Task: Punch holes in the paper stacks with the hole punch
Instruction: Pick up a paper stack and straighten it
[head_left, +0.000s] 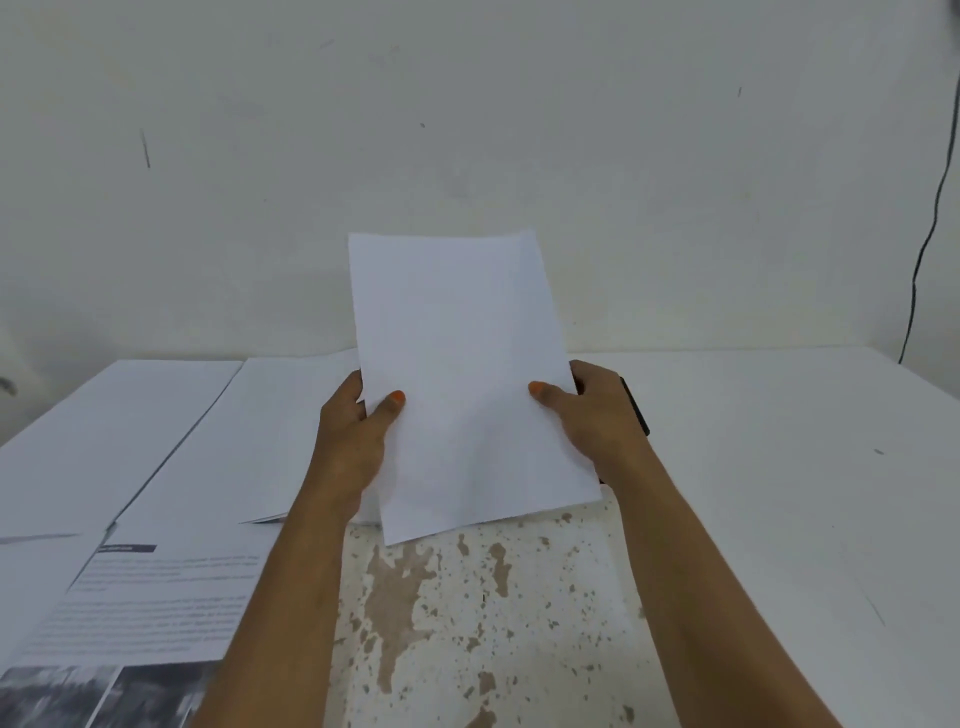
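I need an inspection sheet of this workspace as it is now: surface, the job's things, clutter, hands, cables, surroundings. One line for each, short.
Surface: white table, paint worn off in brown patches near the front edge.
Job's things: white paper stack held up tilted above the table; a dark object, perhaps the hole punch, mostly hidden behind the right hand.
Clutter: blank white sheets spread on the left; printed page with grey text at front left.
Hands: left hand and right hand each grip a side edge of the stack, thumbs on front.
Cables: black cable hanging down the wall at right.
Surroundings: plain white wall with small marks.
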